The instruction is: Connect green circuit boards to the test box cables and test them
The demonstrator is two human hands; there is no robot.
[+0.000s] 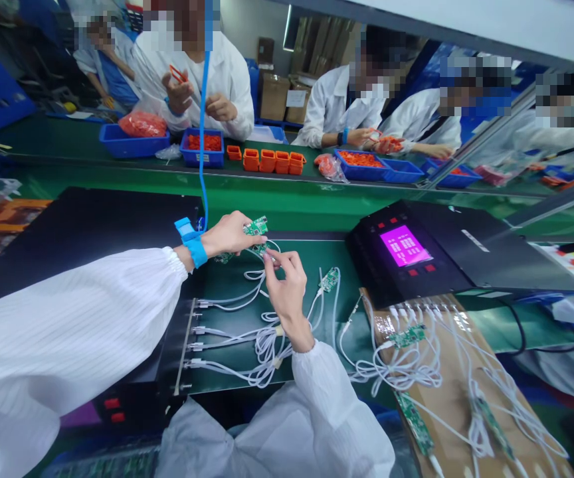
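My left hand [230,234], with a blue strap [197,251] round its wrist, is closed on green circuit boards [257,226]. One board sticks out past the fingers, and others show partly beneath them. Close by, my right hand [287,289] pinches the end of a white cable [274,244] at the edge of a held board. Fingertips cover the plug, so whether it sits in the board cannot be seen. Below the hands, bundled white cables [267,348] run from a row of sockets on the black box [132,219] at left.
Another circuit board [330,280] lies on the green mat, wired to a cable. A black tester [416,255] with a lit purple screen stands right. Cabled boards lie on cardboard [459,362]. A blue cord [203,133] hangs ahead. Across the bench, co-workers handle orange parts near blue bins [135,143].
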